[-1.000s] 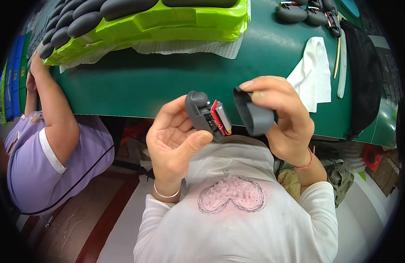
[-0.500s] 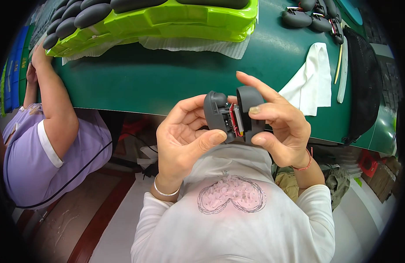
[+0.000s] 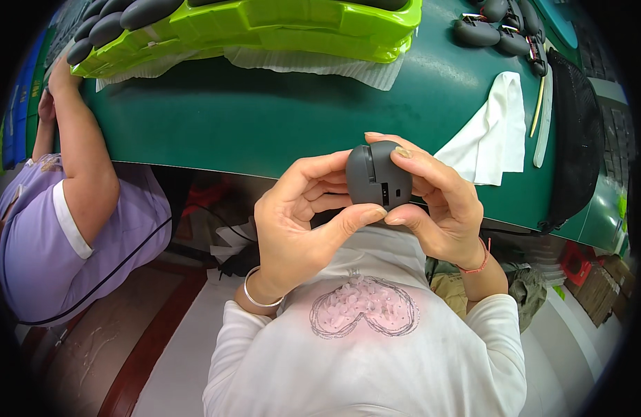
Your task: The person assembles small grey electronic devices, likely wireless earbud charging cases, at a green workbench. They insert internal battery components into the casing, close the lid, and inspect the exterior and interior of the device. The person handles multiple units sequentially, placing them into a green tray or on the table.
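Note:
A dark grey rounded plastic casing (image 3: 374, 182) is between my hands, just past the table's near edge. Its two halves sit against each other, with a stepped seam and a small gap still showing at the lower middle. A small slot like a port shows on the right half. My left hand (image 3: 293, 215) grips the left half, thumb at the bottom and fingers behind. My right hand (image 3: 449, 208) holds the right half, with a fingertip on top and the thumb below. The inside of the casing is hidden now.
A lime-green tray (image 3: 320, 35) of dark grey rounded pieces stands on the green table (image 3: 265, 111). At the right are a white cloth (image 3: 497, 132), a thin stick (image 3: 537, 108), several open grey casings (image 3: 477, 33) and a black mesh item (image 3: 574, 132). A co-worker's arm (image 3: 91, 146) is at the left.
My hands have brought the two casing halves together, covering the red circuit board that showed between them. The casing has turned so that its slotted side shows.

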The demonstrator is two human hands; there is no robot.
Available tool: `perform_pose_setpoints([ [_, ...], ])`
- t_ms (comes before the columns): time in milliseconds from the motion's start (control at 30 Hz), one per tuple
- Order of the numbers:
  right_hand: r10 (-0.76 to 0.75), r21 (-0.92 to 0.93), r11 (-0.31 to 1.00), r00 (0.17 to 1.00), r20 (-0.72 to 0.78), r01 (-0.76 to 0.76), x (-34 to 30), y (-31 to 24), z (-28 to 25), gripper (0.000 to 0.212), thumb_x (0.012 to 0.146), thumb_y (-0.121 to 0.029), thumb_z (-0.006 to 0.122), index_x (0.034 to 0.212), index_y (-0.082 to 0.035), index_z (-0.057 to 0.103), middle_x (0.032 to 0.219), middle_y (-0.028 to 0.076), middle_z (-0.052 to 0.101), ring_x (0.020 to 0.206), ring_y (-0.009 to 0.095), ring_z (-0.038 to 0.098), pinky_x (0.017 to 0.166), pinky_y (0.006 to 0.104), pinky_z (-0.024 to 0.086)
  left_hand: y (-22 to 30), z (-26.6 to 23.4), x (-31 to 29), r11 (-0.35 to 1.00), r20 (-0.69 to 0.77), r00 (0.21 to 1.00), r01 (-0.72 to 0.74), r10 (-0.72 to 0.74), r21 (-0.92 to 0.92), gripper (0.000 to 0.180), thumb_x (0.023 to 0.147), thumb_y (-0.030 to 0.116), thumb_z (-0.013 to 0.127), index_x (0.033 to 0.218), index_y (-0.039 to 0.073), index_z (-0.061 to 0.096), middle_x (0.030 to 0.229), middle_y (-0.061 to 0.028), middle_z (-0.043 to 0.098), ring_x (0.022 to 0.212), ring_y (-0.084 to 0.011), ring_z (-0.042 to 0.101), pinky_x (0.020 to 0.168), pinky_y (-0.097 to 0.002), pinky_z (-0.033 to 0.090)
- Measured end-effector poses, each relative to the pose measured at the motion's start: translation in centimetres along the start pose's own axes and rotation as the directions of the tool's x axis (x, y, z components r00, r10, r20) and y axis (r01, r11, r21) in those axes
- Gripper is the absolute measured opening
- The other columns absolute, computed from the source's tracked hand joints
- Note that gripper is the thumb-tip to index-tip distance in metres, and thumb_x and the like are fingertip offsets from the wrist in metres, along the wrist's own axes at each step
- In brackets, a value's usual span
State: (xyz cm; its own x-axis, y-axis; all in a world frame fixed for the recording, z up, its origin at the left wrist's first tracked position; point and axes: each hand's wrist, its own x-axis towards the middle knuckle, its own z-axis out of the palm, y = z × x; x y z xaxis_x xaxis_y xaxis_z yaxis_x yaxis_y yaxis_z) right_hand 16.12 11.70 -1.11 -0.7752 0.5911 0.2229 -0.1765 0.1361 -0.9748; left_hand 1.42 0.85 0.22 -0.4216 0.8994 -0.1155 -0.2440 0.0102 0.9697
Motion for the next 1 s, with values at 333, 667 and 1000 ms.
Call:
perform_pose_setpoints([
  [333, -0.137, -0.209, 0.966, 0.988, 0.068, 0.149, 0.1, 0.3, -0.1, 0.056, 0.075, -0.011, 0.072, 0.126, 0.001, 0.053, 0.125, 0.017, 0.058, 0.118, 0.037, 0.054, 0.092, 0.0376, 0.05, -0.3, -0.4, -0.1, 0.996, 0.029, 0.998, -0.065, 0.064, 0.059, 0.045, 0.072, -0.007, 0.075, 0.113, -0.007, 0.058, 0.1, -0.015, 0.066, 0.094, -0.0202, 0.066, 0.081, -0.0312, 0.057],
  [667, 0.197, 0.057, 0.979, 0.979, -0.053, -0.194, 0.1, -1.5, 0.2, 0.046, 0.087, 0.003, 0.06, 0.131, 0.001, 0.049, 0.119, 0.013, 0.061, 0.1, 0.017, 0.063, 0.084, 0.0281, 0.052, 0.6, -0.2, 0.9, 0.951, 0.095, 0.981, -0.186, 0.167, 0.247, 0.049, 0.068, -0.011, 0.074, 0.115, -0.009, 0.06, 0.096, -0.0129, 0.064, 0.086, -0.0178, 0.064, 0.079, -0.029, 0.057],
  [1000, 0.126, 0.0, 0.992, 0.98, -0.154, -0.127, -0.3, -0.9, 0.9, 0.044, 0.088, 0.004, 0.056, 0.131, 0.003, 0.048, 0.12, 0.014, 0.06, 0.1, 0.016, 0.061, 0.087, 0.0276, 0.05, -0.1, 0.0, 1.4, 0.947, 0.088, 0.978, -0.207, 0.19, 0.247, 0.049, 0.068, -0.011, 0.073, 0.115, -0.002, 0.063, 0.088, -0.0109, 0.064, 0.08, -0.0163, 0.067, 0.075, -0.0263, 0.057],
])
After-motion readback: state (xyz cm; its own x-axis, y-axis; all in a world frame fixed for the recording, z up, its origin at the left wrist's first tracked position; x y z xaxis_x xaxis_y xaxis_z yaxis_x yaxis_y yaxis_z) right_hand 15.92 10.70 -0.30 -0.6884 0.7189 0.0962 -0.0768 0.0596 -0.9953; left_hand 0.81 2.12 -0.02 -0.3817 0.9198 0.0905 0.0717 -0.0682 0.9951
